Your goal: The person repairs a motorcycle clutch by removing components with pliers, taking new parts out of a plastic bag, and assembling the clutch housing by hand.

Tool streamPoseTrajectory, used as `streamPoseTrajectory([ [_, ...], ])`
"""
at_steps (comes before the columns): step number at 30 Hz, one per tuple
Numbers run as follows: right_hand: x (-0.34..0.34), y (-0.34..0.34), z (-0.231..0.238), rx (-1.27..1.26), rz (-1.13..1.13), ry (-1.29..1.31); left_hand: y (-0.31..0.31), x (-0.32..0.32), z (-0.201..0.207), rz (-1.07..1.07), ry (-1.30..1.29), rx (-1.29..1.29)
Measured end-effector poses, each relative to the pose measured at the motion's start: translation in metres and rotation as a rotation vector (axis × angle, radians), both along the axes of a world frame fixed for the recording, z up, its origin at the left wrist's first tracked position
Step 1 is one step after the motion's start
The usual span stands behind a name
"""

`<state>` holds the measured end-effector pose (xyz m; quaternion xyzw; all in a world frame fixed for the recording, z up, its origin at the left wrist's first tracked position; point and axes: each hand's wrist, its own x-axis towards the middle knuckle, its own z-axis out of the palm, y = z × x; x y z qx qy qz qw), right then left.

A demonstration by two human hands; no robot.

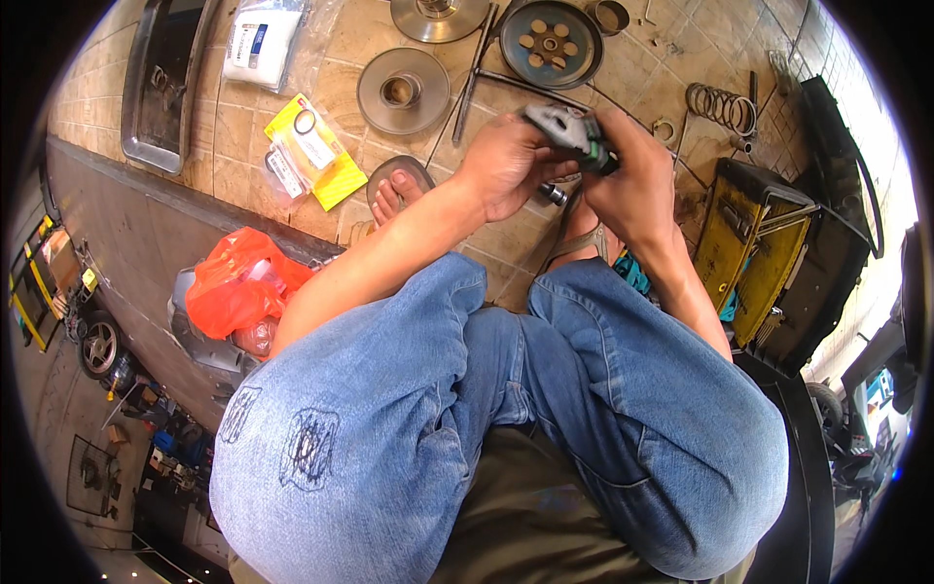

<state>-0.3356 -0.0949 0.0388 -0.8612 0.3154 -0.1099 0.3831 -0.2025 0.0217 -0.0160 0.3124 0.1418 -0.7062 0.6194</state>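
Both my hands are raised over the tiled floor, closed round a grey metal clutch part with green bits at its edge. My left hand grips it from the left, its fingers curled at the underside. Wrapped over the other side is my right hand, thumb up along the part. Its far side and some fingertips are hidden. Just below, between my feet, shows a small shiny socket-like piece. Ahead lie a round pulley disc, a dark clutch bell with holes and a T-handle tool.
At the right are a coil spring and a yellow tool box. On the left lie a yellow parts packet, a white packet, a metal tray and a red plastic bag. Another pulley disc lies farther off.
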Motion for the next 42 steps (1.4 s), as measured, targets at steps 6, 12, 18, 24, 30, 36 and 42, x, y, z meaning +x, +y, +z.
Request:
streamPoseTrajectory([
  [6, -0.006, -0.008, -0.006, 0.417, -0.246, 0.071, -0.001, 0.003, 0.007, -0.125, -0.157, 0.034],
  [12, -0.013, -0.008, -0.003, 0.524, -0.229, 0.064, -0.001, 0.004, 0.005, -0.196, -0.452, 0.074],
  [18, -0.002, -0.009, 0.013, 1.304, -0.603, -0.323, 0.01, 0.007, -0.003, 0.016, -0.224, -0.201],
  [24, 0.012, 0.001, -0.002, 1.513, -0.828, -0.657, -0.011, -0.001, 0.027, 0.011, -0.841, -0.155],
  [30, 0.015, 0.013, 0.002, 1.333, -0.781, -0.582, -0.011, -0.002, 0.038, 0.048, -0.924, -0.081],
  [36, 0.004, 0.013, 0.006, 0.971, -0.617, -0.353, -0.005, 0.007, 0.035, -0.134, -0.896, -0.032],
  [42, 0.001, 0.004, 0.009, 0.856, -0.494, -0.322, -0.004, 0.01, 0.037, -0.21, -0.831, -0.057],
])
